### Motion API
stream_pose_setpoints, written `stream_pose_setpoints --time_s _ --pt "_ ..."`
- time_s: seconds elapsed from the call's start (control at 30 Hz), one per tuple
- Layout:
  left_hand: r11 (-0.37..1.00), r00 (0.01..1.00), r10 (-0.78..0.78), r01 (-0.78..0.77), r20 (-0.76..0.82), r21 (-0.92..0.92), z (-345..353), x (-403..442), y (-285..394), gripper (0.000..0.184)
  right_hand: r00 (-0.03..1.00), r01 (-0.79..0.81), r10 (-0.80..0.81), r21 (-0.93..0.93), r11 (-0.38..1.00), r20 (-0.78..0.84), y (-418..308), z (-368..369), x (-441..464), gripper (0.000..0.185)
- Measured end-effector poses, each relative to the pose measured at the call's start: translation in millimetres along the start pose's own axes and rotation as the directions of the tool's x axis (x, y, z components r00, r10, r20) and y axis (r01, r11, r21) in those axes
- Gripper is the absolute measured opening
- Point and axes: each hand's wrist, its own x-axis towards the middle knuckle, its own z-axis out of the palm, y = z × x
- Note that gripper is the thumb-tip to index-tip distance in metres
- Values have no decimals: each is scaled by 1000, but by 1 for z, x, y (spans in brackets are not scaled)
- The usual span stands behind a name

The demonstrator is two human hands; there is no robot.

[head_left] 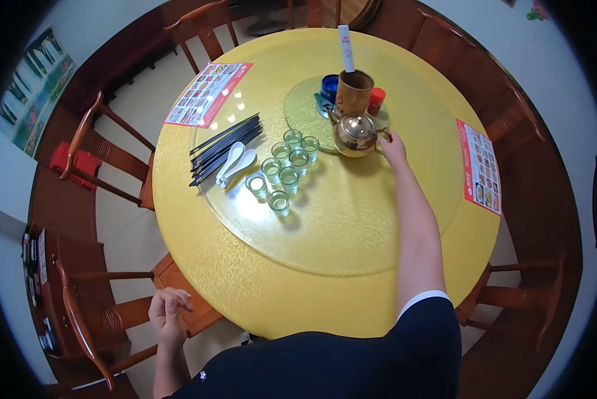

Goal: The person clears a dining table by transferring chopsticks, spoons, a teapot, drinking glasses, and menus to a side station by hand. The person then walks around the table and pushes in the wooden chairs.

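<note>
Gold-coloured shiny metal teapot [354, 138], between the centre and far edge of the round yellow tabletop [298, 296]: the fingers of the right hand [393, 149] grip its handle. Eight small clear glasses [288, 178] cluster nearer the left edge. Outside the near-left edge, the left hand [168, 312] has loosely curled fingers; whether they hold anything, I cannot tell.

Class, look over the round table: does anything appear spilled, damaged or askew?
No spill or damage shows around the teapot or glasses. The black chopsticks look slightly untidy, though: loosely fanned, ends uneven, near the white spoons.
</note>
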Motion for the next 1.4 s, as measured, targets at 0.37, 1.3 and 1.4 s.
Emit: stream_pose_setpoints --time_s 0.37,1.3,1.4 --pt "940 963 -258 230 -83 -250 43 15 -23 6 976 -199 165 284 938 139 -44 -20 -38 40" --pt "876 898 -418 438 135 -199 73 15 -54 12 973 -173 120 279 945 197 -34 -93 -195 38" --pt "873 893 -414 444 177 -202 79 18 -70 15 997 -67 54 225 972 62 -40 -90 -199 37"
